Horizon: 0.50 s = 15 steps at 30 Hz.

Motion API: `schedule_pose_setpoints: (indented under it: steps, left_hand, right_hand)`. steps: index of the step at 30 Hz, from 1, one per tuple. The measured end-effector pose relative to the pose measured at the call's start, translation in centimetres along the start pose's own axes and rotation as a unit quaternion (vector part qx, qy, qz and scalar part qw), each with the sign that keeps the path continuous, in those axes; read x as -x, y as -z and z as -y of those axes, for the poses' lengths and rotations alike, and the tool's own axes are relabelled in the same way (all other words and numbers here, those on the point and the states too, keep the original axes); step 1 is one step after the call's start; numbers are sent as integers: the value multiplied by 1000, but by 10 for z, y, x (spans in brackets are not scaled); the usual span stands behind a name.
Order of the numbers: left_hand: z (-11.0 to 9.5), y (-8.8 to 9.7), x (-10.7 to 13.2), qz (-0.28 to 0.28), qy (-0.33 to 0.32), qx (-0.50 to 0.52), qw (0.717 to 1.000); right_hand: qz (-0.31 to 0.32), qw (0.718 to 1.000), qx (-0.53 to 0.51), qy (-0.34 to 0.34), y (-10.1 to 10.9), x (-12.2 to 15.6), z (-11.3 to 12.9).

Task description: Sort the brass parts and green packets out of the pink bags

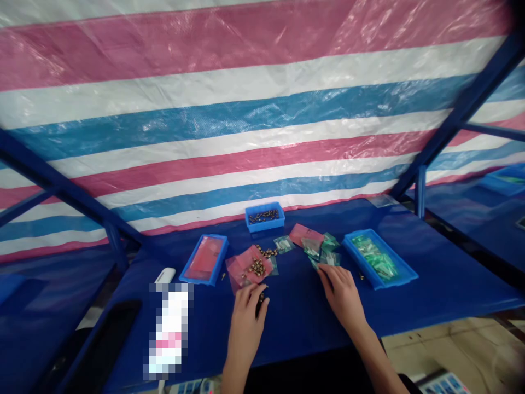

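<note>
Several brass fittings (pixel 257 267) by my left hand (pixel 246 323), green plastic packets (pixel 324 253) by my right hand (pixel 339 298)
My left fingers (pixel 250 298) sit pressed together just below a pink bag (pixel 241 271); my right fingers (pixel 330 273) spread against the packets.

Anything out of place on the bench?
Yes: loose brass-coloured parts lie heaped on a pink bag near the left hand, and spill onto the blue tabletop, unlike the batch held in the small blue tray. A stray part also sits beside the tray of green packets.
</note>
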<state>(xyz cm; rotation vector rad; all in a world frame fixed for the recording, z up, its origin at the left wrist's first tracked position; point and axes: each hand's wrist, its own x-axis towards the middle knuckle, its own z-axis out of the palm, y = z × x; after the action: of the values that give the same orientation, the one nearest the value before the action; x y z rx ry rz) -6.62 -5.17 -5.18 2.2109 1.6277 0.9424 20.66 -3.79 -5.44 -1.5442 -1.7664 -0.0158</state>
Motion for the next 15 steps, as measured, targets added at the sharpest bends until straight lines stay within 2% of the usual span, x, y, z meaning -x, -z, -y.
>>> schedule_pose_setpoints:
  steps: [3,5,7,10,13,15]
  left_hand:
    - [0,-1,1,-17,-39,-2,999]
    - [-1,-2,0,-25,-57,-1,998]
    - [-2,-2,-1,-29,-66,-1,997]
    - [-6,0,-3,-31,-70,-3,997]
    - [-13,6,-2,-59,-61,12,996]
    - [-20,11,0,-74,-26,60,995]
  right_hand:
    - [-21,988,-85,-130,6,2,1]
    - [-19,961,-161,-224,9,4,3]
    - [-11,929,-244,-277,11,4,7]
    - [13,892,-346,-290,11,7,17]
    - [75,876,-406,-249,10,13,31]
    - [131,867,-432,-211,10,16,42]
